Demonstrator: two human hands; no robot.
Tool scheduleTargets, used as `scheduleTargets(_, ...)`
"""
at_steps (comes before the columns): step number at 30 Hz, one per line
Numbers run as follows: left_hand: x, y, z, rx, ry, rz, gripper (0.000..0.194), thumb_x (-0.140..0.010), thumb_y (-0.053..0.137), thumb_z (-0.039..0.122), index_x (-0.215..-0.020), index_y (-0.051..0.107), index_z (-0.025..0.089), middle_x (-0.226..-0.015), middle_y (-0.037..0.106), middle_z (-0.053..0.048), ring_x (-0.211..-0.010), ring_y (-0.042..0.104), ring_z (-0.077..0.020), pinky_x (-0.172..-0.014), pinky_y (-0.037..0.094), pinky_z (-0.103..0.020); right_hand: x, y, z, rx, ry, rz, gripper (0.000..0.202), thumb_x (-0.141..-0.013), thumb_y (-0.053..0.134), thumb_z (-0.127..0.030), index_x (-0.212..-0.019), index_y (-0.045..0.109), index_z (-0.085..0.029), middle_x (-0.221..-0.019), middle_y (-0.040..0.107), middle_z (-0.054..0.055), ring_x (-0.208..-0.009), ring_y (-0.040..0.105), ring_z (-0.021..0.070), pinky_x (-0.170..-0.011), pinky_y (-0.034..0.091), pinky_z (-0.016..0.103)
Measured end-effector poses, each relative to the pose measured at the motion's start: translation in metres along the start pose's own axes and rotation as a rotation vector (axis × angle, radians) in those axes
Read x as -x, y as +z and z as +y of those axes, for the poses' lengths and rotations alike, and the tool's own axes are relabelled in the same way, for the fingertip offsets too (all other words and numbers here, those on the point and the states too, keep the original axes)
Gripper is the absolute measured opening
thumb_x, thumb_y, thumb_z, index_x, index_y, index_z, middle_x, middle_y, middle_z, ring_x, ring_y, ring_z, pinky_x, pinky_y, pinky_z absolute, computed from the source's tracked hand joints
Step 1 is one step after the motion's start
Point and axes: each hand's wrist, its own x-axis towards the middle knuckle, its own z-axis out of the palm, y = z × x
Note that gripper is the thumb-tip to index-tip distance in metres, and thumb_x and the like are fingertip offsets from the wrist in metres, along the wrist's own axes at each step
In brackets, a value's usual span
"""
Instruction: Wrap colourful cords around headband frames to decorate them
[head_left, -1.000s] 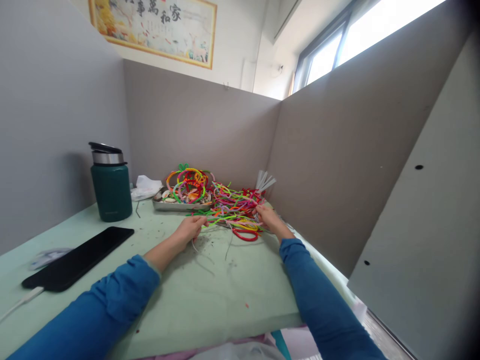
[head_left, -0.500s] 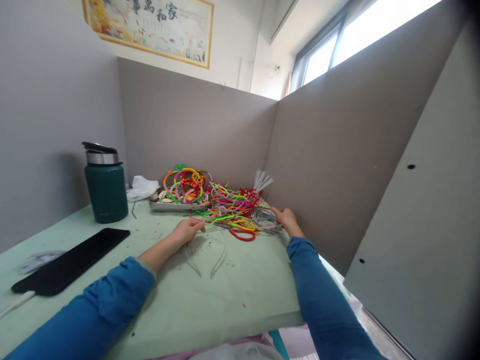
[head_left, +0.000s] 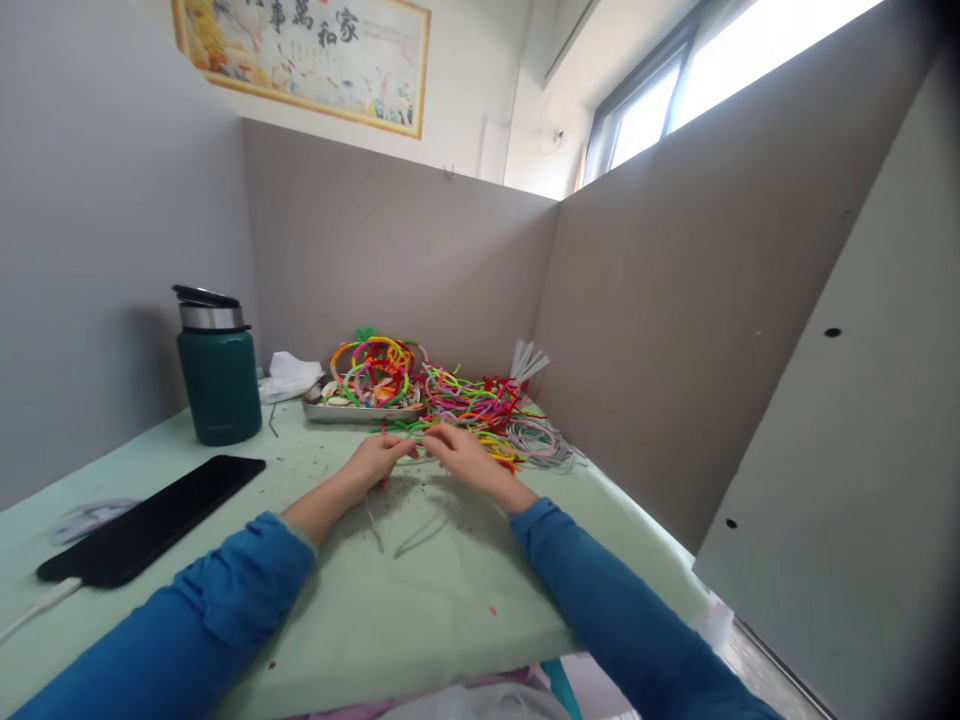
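My left hand [head_left: 373, 464] is closed in a pinch on a thin grey wire headband [head_left: 418, 541], whose two legs hang down below the fingers over the table. My right hand [head_left: 466, 460] is beside it, fingertips pressed together and almost meeting the left ones at the top of the band. What the right fingers grip is too small and too covered to make out. Just behind both hands lies a heap of coloured pipe cleaners [head_left: 480, 400], in red, pink, green, yellow and purple. Grey wire loops [head_left: 541, 440] lie at its right end.
A metal tray [head_left: 360, 414] behind holds small pieces, with finished-looking colourful headbands [head_left: 375, 360] piled on top. To the left stand a green bottle [head_left: 219, 385] and a black phone [head_left: 154, 520] with a cable. White strips [head_left: 529, 362] lean near the grey partition [head_left: 397, 240].
My right hand has come in leftward from the wire loops at the right to meet my left hand. The headband's legs have shifted slightly, while my left hand stays nearly in place.
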Motion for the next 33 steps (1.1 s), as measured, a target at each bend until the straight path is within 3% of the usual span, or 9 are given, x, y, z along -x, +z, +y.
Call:
scheduleTargets(2,0.0,-0.001,0.001,0.059,0.004,0.022,0.047,-0.068,0.052,0.061,-0.073,0.06,0.015,-0.037,0.025,0.009,-0.036,0.026,-0.0075,-0.037,0.029,-0.021,-0.009,0.022,-0.006,-0.036,0.093,-0.104,0.021,-0.085,0.043,-0.028,-0.088,0.059,-0.015,-0.066,0.059,-0.001,-0.052,0.046,0.0081,-0.052,0.033,0.02)
scheduleTargets(4,0.001,-0.003,0.002,0.125,-0.002,0.044,0.044,-0.068,0.054,0.058,-0.07,0.057,0.015,-0.037,0.025,0.009,-0.036,0.025,-0.0069,-0.038,0.031,-0.021,-0.02,0.035,-0.004,-0.015,0.137,-0.12,0.026,-0.085,0.041,-0.027,-0.073,0.06,-0.014,-0.055,0.052,-0.002,-0.049,0.042,0.008,-0.05,0.03,0.02)
scheduleTargets(8,0.001,-0.006,-0.001,0.259,-0.07,0.042,0.04,-0.07,0.053,0.054,-0.079,0.055,0.015,-0.039,0.023,0.011,-0.035,0.02,-0.0058,-0.037,0.029,-0.021,-0.032,0.04,0.016,-0.079,0.179,-0.024,0.025,-0.082,0.043,-0.026,-0.069,0.06,-0.014,-0.05,0.045,-0.004,-0.05,0.041,0.0087,-0.05,0.028,0.02)
scheduleTargets(12,-0.001,-0.006,-0.005,0.265,-0.121,0.001,0.037,-0.071,0.052,0.051,-0.081,0.054,0.015,-0.041,0.029,0.01,-0.033,0.023,-0.006,-0.034,0.025,-0.02,-0.02,0.038,0.034,-0.115,0.197,0.051,0.027,-0.083,0.042,-0.028,-0.072,0.062,-0.014,-0.05,0.046,-0.004,-0.051,0.041,0.0092,-0.051,0.029,0.019)
scheduleTargets(19,0.0,-0.001,-0.005,0.126,-0.049,-0.03,0.039,-0.067,0.055,0.054,-0.073,0.052,0.016,-0.049,0.04,0.008,-0.032,0.027,-0.0046,-0.032,0.025,-0.021,-0.002,0.039,0.03,0.015,-0.045,-0.043,0.032,-0.085,0.042,-0.033,-0.067,0.062,-0.015,-0.059,0.055,-0.001,-0.056,0.044,0.0093,-0.053,0.029,0.019)
scheduleTargets(23,-0.001,-0.001,-0.007,0.063,-0.039,-0.074,0.042,-0.065,0.056,0.058,-0.067,0.051,0.016,-0.048,0.036,0.008,-0.033,0.027,-0.0037,-0.032,0.024,-0.019,-0.002,0.04,0.03,0.085,-0.048,-0.084,0.037,-0.087,0.039,-0.036,-0.068,0.062,-0.015,-0.057,0.055,-0.001,-0.054,0.044,0.0095,-0.052,0.029,0.019)
scheduleTargets(27,-0.001,-0.002,-0.008,0.05,-0.02,-0.083,0.043,-0.064,0.058,0.057,-0.075,0.054,0.016,-0.047,0.032,0.009,-0.034,0.028,-0.0041,-0.032,0.025,-0.019,-0.002,0.04,0.032,0.126,-0.052,0.02,0.036,-0.089,0.037,-0.036,-0.071,0.061,-0.016,-0.062,0.056,0.0,-0.058,0.047,0.0105,-0.054,0.03,0.02)
scheduleTargets(33,-0.001,-0.001,-0.007,0.024,-0.06,-0.103,0.037,-0.064,0.062,0.051,-0.066,0.05,0.016,-0.046,0.038,0.007,-0.033,0.03,-0.0042,-0.033,0.026,-0.02,-0.005,0.037,0.036,0.156,0.019,0.248,0.03,-0.089,0.036,-0.036,-0.081,0.058,-0.018,-0.068,0.058,0.0,-0.063,0.049,0.0118,-0.059,0.033,0.021)
